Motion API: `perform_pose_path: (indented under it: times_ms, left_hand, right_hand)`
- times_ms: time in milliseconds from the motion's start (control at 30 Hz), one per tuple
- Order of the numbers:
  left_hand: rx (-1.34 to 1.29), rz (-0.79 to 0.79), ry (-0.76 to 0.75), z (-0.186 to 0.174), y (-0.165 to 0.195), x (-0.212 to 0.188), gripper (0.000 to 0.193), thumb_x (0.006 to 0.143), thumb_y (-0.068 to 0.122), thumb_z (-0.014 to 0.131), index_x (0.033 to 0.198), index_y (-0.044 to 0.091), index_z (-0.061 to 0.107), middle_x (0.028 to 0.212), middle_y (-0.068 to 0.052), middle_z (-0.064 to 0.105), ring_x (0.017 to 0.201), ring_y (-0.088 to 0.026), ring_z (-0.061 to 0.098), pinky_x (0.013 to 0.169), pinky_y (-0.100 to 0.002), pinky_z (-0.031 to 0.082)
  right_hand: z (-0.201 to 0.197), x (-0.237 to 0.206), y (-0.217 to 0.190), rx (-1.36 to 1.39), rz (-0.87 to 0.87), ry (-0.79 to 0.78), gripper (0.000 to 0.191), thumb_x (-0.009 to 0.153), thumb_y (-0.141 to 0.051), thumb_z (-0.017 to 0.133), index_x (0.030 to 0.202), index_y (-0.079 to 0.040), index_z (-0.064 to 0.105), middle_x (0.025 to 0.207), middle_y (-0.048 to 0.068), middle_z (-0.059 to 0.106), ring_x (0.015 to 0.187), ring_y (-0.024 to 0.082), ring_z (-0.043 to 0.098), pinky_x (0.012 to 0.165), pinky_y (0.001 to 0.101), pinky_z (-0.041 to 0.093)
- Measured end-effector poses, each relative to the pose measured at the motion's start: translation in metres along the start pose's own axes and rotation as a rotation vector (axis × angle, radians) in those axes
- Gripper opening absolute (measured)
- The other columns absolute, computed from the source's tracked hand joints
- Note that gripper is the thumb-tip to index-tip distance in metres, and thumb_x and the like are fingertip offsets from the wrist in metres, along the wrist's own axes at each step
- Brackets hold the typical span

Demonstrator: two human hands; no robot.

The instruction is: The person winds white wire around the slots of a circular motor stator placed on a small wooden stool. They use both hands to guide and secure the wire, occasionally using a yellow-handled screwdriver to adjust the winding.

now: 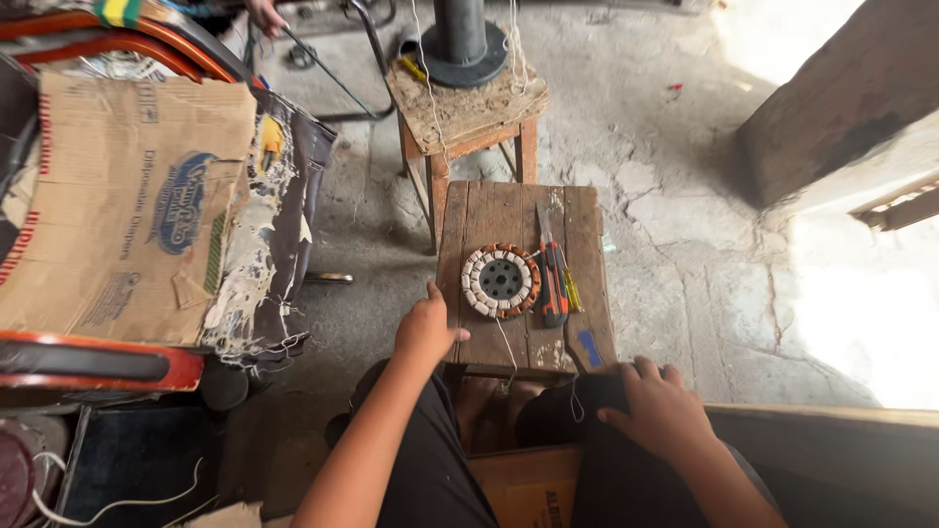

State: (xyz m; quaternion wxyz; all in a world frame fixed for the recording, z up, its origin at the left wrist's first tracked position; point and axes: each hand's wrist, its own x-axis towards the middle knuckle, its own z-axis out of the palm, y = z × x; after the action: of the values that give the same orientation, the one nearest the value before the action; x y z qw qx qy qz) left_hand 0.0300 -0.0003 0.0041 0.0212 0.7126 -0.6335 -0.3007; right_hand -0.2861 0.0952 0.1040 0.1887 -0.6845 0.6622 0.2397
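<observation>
Left hand curled on table edge, holding nothing; right hand clutches dark object. I judge stator heavy, rigid, windings fragile; grip steel rim.

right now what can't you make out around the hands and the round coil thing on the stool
- Head view: what the right hand grips; its fingers cover a dark object.
- Left hand: palm side hidden against the wooden stool edge.
- Round wound coil: winding detail too small.
- Pliers: jaw state too small.
- Another person's hand: cut off by top edge.
</observation>
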Motion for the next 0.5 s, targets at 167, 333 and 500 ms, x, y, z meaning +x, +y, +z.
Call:
perform_pose_path:
  times_ms: [167,333,500]
  left_hand:
    - [0.024,0.023,-0.055,0.005,-0.007,0.013,0.121,0.071,0.050,0.089,0.150,-0.018,0.027,0.120,-0.032,0.068,0.114,-0.039,0.069,0.094,-0.044,0.056]
    - [0.049,0.058,-0.020,-0.003,0.000,0.009,0.119,0.072,0.052,0.089,0.148,-0.018,0.028,0.124,-0.032,0.064,0.115,-0.040,0.066,0.094,-0.046,0.055]
    - [0.052,0.032,-0.037,-0.014,0.008,-0.005,0.098,0.074,0.054,0.087,0.135,-0.012,0.049,0.124,-0.030,0.067,0.116,-0.039,0.068,0.095,-0.046,0.056]
  right_hand:
    - [0.003,0.007,-0.003,-0.069,0.010,0.029,0.071,0.083,-0.063,0.073,0.131,-0.013,0.056,0.138,0.004,0.054,0.133,0.033,0.051,0.099,0.0553,0.052]
    - [0.017,0.027,0.001,-0.070,0.013,0.080,0.064,0.086,-0.060,0.070,0.130,-0.014,0.062,0.135,0.004,0.061,0.133,0.029,0.054,0.098,0.0553,0.052]
    - [0.039,0.054,0.000,0.040,0.060,0.278,0.031,0.091,-0.046,0.067,0.113,-0.025,0.076,0.118,0.005,0.073,0.117,0.028,0.067,0.093,0.0517,0.054]
